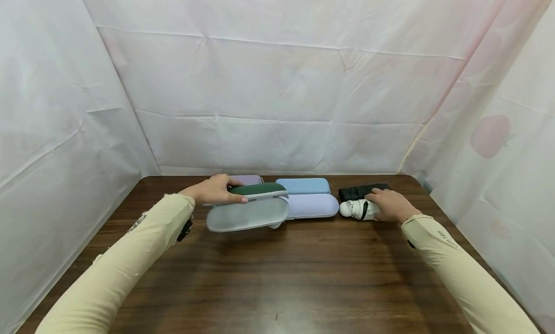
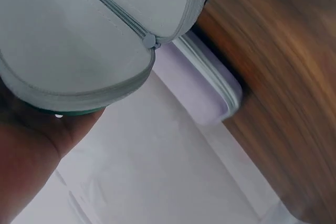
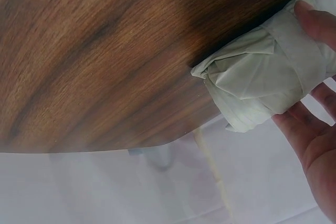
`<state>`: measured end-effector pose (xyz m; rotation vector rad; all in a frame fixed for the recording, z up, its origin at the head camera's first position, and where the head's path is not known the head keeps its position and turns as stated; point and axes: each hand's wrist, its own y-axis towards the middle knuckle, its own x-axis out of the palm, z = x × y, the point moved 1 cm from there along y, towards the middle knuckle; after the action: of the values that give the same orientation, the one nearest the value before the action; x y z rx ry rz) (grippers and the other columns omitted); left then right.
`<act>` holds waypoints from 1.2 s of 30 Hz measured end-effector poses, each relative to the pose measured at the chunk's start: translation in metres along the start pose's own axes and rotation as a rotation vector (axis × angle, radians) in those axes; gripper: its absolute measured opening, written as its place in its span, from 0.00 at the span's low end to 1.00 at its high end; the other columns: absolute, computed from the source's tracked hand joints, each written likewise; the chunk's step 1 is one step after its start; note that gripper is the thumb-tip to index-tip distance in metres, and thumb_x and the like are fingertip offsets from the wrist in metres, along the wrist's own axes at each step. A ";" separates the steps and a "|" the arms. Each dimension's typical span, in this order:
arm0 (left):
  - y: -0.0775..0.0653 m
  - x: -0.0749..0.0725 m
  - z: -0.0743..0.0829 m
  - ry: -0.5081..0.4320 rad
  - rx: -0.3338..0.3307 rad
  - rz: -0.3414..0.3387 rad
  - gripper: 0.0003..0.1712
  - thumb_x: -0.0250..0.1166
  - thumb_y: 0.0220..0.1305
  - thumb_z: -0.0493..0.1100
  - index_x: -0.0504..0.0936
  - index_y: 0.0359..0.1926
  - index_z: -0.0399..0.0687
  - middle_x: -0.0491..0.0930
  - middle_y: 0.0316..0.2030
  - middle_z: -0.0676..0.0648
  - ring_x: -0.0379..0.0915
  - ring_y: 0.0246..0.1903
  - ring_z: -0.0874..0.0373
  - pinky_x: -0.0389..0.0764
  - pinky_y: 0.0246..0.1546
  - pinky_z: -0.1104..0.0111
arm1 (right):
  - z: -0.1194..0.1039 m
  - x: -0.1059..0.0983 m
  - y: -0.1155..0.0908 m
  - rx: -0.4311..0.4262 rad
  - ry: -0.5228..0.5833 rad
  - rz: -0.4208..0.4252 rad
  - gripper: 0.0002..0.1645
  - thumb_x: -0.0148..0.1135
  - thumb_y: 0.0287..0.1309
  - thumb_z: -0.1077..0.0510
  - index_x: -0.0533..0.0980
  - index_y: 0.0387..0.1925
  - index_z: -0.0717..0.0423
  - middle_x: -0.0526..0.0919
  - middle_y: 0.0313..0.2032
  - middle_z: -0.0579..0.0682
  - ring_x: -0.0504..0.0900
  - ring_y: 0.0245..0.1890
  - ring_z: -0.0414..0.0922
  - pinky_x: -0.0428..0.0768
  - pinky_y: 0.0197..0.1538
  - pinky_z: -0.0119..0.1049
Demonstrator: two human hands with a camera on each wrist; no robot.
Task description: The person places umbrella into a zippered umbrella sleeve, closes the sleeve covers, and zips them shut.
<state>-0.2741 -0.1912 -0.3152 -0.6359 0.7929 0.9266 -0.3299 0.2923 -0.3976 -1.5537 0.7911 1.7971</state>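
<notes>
My left hand (image 1: 212,189) grips a dark green zip case (image 1: 260,189) that hangs unzipped, its pale grey inside (image 2: 73,45) facing the left wrist camera. The zipper and its pull (image 2: 149,40) show at the hinge side. At the right, my right hand (image 1: 391,205) holds a folded white umbrella (image 1: 361,209), thumb on one side and fingers on the other. In the right wrist view its gathered cloth (image 3: 257,72) is wrapped by a strap. A black folded umbrella (image 1: 355,192) lies just behind the white one.
A lilac case (image 1: 313,206) lies in the middle, with a light blue case (image 1: 303,185) behind it. Another purple case (image 1: 247,179) sits at the back, partly hidden by the green one. White curtains (image 1: 277,83) hang around the wooden table (image 1: 277,276).
</notes>
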 end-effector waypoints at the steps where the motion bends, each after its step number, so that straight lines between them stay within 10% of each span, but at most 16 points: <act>1: 0.002 0.002 0.002 -0.005 0.008 -0.001 0.32 0.65 0.61 0.56 0.76 0.60 0.40 0.81 0.44 0.49 0.74 0.38 0.57 0.75 0.39 0.62 | 0.000 0.000 0.000 0.001 0.003 0.000 0.34 0.80 0.36 0.58 0.78 0.49 0.61 0.77 0.41 0.57 0.79 0.35 0.56 0.77 0.40 0.52; 17: 0.032 0.041 0.044 0.005 0.079 -0.030 0.38 0.64 0.57 0.64 0.75 0.62 0.45 0.78 0.50 0.49 0.73 0.41 0.61 0.74 0.45 0.62 | -0.001 0.002 -0.002 0.027 0.043 0.008 0.32 0.78 0.38 0.61 0.79 0.50 0.62 0.77 0.40 0.57 0.78 0.37 0.57 0.77 0.37 0.52; 25: 0.047 0.064 0.062 -0.033 0.092 -0.084 0.38 0.65 0.57 0.64 0.74 0.62 0.48 0.73 0.60 0.48 0.68 0.58 0.57 0.72 0.53 0.60 | -0.003 0.005 -0.001 0.023 0.046 0.002 0.36 0.80 0.34 0.60 0.78 0.51 0.60 0.77 0.42 0.57 0.78 0.40 0.58 0.77 0.39 0.52; 36: 0.057 0.090 0.064 -0.048 0.061 -0.123 0.38 0.66 0.57 0.62 0.74 0.62 0.44 0.76 0.56 0.49 0.70 0.56 0.58 0.71 0.53 0.63 | -0.010 0.009 0.001 0.035 -0.047 0.018 0.34 0.81 0.34 0.57 0.79 0.48 0.58 0.77 0.40 0.55 0.78 0.40 0.56 0.78 0.39 0.51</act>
<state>-0.2705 -0.0756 -0.3608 -0.6009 0.7286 0.7995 -0.3257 0.2843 -0.4073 -1.4810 0.8114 1.8166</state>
